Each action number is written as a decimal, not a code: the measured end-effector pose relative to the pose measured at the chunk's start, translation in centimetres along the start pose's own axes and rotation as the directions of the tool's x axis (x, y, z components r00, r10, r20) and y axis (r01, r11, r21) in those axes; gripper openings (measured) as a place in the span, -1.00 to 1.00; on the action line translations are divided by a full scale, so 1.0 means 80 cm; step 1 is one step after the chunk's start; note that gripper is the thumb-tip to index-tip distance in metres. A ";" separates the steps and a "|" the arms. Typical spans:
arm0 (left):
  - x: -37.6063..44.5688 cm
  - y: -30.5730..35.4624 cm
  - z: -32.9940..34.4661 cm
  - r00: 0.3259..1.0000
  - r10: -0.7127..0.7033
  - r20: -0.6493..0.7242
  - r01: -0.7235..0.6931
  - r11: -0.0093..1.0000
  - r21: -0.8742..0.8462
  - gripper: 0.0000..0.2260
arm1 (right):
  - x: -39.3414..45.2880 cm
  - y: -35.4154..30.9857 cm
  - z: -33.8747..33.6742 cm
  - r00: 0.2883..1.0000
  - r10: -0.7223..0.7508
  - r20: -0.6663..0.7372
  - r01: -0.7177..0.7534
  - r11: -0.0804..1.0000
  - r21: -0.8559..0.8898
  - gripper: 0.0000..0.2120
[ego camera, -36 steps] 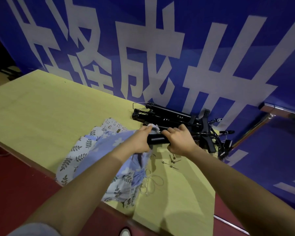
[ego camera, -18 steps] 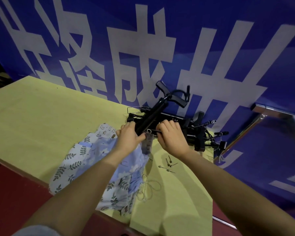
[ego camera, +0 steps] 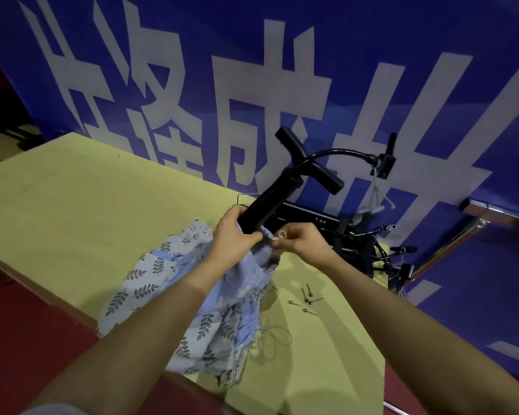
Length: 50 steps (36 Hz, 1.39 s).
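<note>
The black pump [ego camera: 267, 205], flat a second ago, is now tilting upright into the floral bag [ego camera: 159, 265]; the left grip [ego camera: 231, 235] is clasping both, the right grip [ego camera: 303, 241] pinching the bag's mouth.

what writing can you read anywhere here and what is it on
"成": big white character on the blue banner behind the table.
Other big white characters beside it: cut off at the frame's top, not surely readable.
Faint pale marks on the other pumps lying by the banner: too small to read.
The held black pump and leaf-print cloth bag: no words visible.
</note>
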<state>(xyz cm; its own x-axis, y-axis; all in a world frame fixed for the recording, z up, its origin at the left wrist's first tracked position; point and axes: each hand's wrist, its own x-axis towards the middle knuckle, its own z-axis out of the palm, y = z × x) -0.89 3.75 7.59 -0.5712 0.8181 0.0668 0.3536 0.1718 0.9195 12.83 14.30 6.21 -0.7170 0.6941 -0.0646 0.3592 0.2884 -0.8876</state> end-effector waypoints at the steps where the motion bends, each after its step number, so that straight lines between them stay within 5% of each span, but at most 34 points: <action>1: 0.001 0.000 0.000 1.000 0.002 -0.001 -0.002 1.000 -0.011 -0.73 | 0.000 -0.001 -0.003 0.999 -0.002 -0.035 0.003 1.000 0.023 -0.92; 17: 0.019 0.008 -0.001 0.997 0.048 -0.061 -0.053 0.995 -0.084 -0.63 | 0.018 -0.041 -0.014 0.982 0.034 -0.187 0.056 0.889 0.455 -0.88; 23: 0.035 0.033 -0.010 0.985 0.160 -0.068 -0.163 0.986 -0.040 -0.35 | 0.021 -0.061 -0.034 0.996 -0.022 -0.091 0.075 0.768 0.636 -0.71; 28: 0.041 0.033 -0.015 0.953 0.286 -0.103 -0.286 0.958 0.016 -0.11 | 0.017 -0.054 -0.033 0.997 -0.020 -0.079 0.064 0.793 0.606 -0.86; 32: 0.043 0.039 -0.027 0.908 0.418 -0.004 -0.411 0.894 0.179 -0.30 | 0.014 -0.063 -0.037 0.990 -0.034 -0.136 0.104 0.832 0.545 -0.90; 38: 0.052 0.041 -0.046 0.920 0.391 0.000 -0.390 0.919 0.047 -0.47 | 0.006 -0.078 -0.054 0.968 -0.120 -0.222 0.190 0.925 0.328 -0.84; 43: 0.054 0.040 -0.059 0.869 0.486 0.096 -0.496 0.854 0.158 -0.47 | 0.013 -0.084 -0.067 0.965 -0.057 -0.255 0.185 0.840 0.510 -0.81; 48: 0.051 0.041 -0.062 0.843 0.488 0.225 -0.533 0.706 0.466 -0.46 | 0.016 -0.117 -0.069 0.977 -0.054 -0.207 0.167 0.797 0.580 -0.84; 50: 0.048 0.045 -0.063 0.807 0.528 0.265 -0.589 0.678 0.440 -0.50 | 0.021 -0.129 -0.069 0.977 -0.072 -0.200 0.174 0.810 0.560 -0.80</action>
<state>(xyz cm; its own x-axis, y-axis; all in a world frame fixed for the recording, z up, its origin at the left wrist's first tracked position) -5.57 4.76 13.08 -0.0775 0.8961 0.4370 0.9020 -0.1237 0.4136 11.18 16.14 17.76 -0.6067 0.7896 0.0921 -0.1683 -0.0143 -0.9856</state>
